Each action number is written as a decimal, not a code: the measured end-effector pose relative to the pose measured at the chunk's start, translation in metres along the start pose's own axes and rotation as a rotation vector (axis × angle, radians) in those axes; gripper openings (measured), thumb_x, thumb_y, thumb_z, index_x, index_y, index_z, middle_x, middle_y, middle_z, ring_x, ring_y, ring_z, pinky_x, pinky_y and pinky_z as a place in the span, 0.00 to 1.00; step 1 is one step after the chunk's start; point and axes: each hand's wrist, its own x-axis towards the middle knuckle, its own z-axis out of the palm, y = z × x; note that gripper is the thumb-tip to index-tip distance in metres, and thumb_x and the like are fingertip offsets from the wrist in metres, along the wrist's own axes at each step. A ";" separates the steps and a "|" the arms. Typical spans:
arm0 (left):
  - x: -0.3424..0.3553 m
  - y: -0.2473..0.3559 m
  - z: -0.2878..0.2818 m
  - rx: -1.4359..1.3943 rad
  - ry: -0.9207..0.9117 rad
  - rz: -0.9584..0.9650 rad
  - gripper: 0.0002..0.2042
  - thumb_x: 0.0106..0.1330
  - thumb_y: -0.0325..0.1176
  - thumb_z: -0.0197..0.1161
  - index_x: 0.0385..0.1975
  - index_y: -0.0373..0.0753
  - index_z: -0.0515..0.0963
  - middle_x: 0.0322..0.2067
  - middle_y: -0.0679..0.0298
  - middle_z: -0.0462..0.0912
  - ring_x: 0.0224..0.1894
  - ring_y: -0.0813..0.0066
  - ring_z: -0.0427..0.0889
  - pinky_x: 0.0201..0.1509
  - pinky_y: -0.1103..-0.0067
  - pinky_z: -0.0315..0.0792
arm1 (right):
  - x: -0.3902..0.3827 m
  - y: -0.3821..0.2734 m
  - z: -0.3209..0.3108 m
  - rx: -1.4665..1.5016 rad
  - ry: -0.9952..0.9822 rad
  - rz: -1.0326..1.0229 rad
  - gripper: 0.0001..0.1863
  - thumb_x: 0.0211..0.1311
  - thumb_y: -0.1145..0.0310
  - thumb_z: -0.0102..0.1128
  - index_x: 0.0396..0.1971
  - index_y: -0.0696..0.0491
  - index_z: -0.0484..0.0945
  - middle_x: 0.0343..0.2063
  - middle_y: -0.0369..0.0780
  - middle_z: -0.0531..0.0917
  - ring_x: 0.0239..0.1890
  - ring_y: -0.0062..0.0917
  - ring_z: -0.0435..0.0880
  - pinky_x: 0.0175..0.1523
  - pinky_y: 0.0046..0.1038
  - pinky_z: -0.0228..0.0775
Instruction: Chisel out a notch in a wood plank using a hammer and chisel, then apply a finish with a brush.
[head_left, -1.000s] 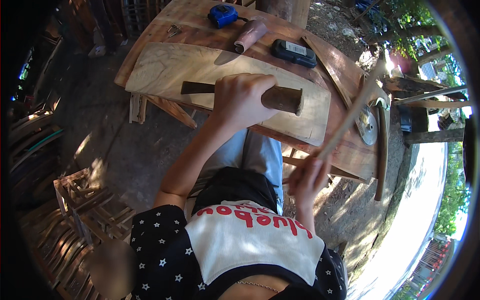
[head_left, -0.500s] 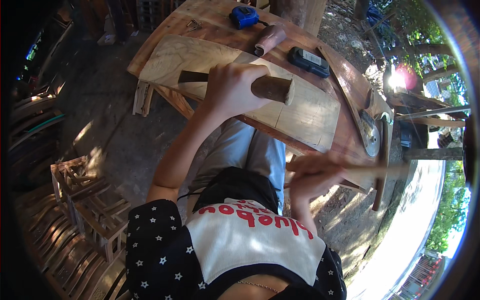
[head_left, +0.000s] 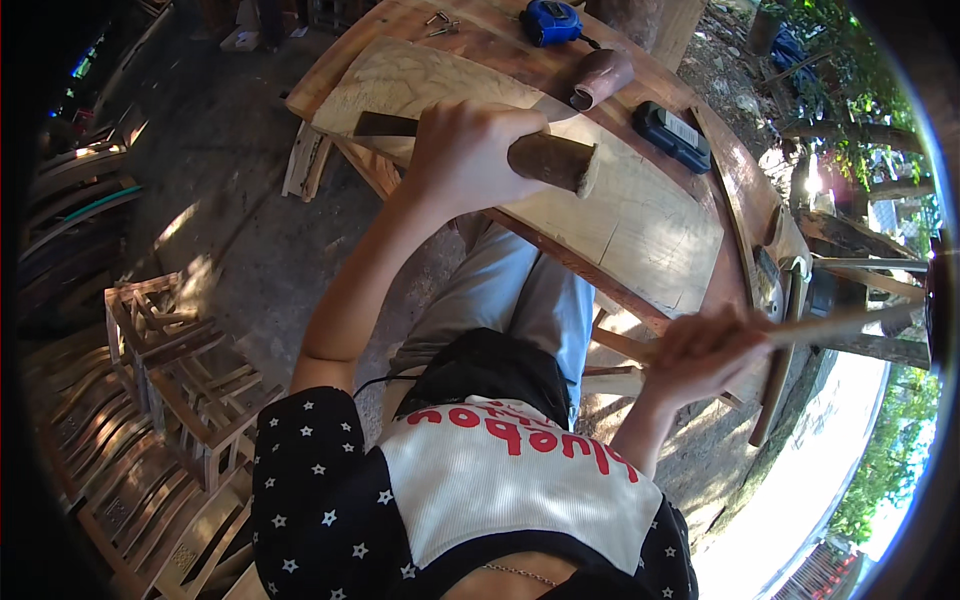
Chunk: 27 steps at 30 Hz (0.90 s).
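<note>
Chisel (head_left: 552, 163) clasped in the left hand (head_left: 462, 155) is over the pale board (head_left: 650, 228) (whether they touch, I cannot tell). Off the board's near right corner, the right hand (head_left: 705, 352) clenches a wooden stick (head_left: 838, 327). A slack left grip could let the chisel skid off the board.

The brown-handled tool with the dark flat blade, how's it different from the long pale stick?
The brown-handled tool with a dark flat blade has a thick handle; the long pale stick looks thinner. The tool's blade points left; the stick's free end points right. The left grip holds the tool; the right grip holds the stick. Both are held.
</note>
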 end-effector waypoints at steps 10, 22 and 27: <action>-0.003 -0.025 -0.024 0.054 0.013 -0.013 0.18 0.34 0.42 0.71 0.28 0.44 0.81 0.21 0.61 0.81 0.24 0.63 0.81 0.29 0.72 0.74 | 0.002 -0.005 0.018 0.238 -0.062 0.076 0.08 0.63 0.70 0.47 0.26 0.57 0.66 0.08 0.33 0.64 0.09 0.20 0.68 0.14 0.21 0.61; 0.002 -0.039 -0.028 0.069 0.018 -0.017 0.21 0.33 0.43 0.74 0.30 0.42 0.82 0.23 0.59 0.82 0.27 0.63 0.81 0.32 0.73 0.74 | -0.025 0.037 0.045 -0.276 0.046 0.183 0.29 0.67 0.45 0.26 0.15 0.51 0.61 0.04 0.37 0.64 0.05 0.22 0.65 0.10 0.23 0.59; 0.002 -0.042 -0.033 0.104 -0.038 -0.082 0.20 0.35 0.34 0.73 0.32 0.34 0.80 0.29 0.56 0.82 0.32 0.62 0.83 0.37 0.76 0.74 | -0.041 0.043 0.025 -0.615 -0.418 0.511 0.12 0.68 0.61 0.41 0.27 0.52 0.62 0.09 0.34 0.66 0.07 0.20 0.67 0.13 0.22 0.58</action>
